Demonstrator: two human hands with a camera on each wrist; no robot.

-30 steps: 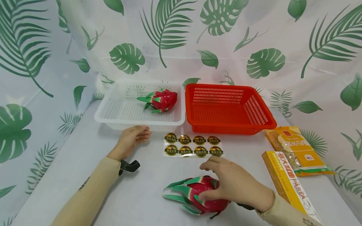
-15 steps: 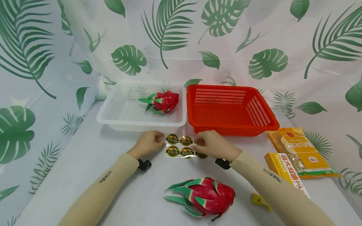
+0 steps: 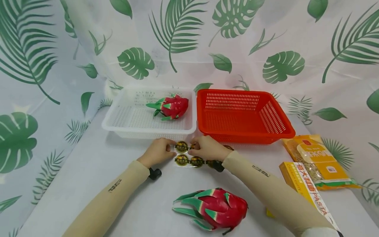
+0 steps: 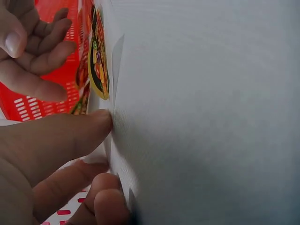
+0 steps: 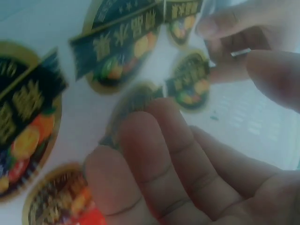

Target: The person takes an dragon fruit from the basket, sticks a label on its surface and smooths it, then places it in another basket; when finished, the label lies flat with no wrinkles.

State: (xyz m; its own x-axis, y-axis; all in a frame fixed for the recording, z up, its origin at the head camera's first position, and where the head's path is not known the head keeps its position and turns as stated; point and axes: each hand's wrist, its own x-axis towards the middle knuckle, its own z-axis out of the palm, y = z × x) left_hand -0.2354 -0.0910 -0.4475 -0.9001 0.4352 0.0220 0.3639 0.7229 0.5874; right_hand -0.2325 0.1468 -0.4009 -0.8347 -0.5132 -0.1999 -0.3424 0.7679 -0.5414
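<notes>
A clear sheet of round fruit stickers (image 3: 189,160) lies on the white table in the head view. My left hand (image 3: 158,152) holds its left edge, thumb and fingertips at the border; the left wrist view shows the thumb (image 4: 89,133) against the edge. Over the sheet's upper part is my right hand (image 3: 208,148), covering several stickers. In the right wrist view its fingers (image 5: 145,154) are bent loosely beside the stickers, with the thumb apart from them. A dragon fruit (image 3: 220,209) lies in front of the hands, untouched.
Behind the hands stand a white basket (image 3: 108,123) with another dragon fruit (image 3: 176,107) and a red basket (image 3: 242,136). A pasta box (image 3: 305,187) and a yellow food bag (image 3: 322,161) lie at the right. A leaf-print cloth hangs behind.
The right hand has left the front dragon fruit and moved up and left to the sticker sheet. The left hand has moved right to the sheet's left edge.
</notes>
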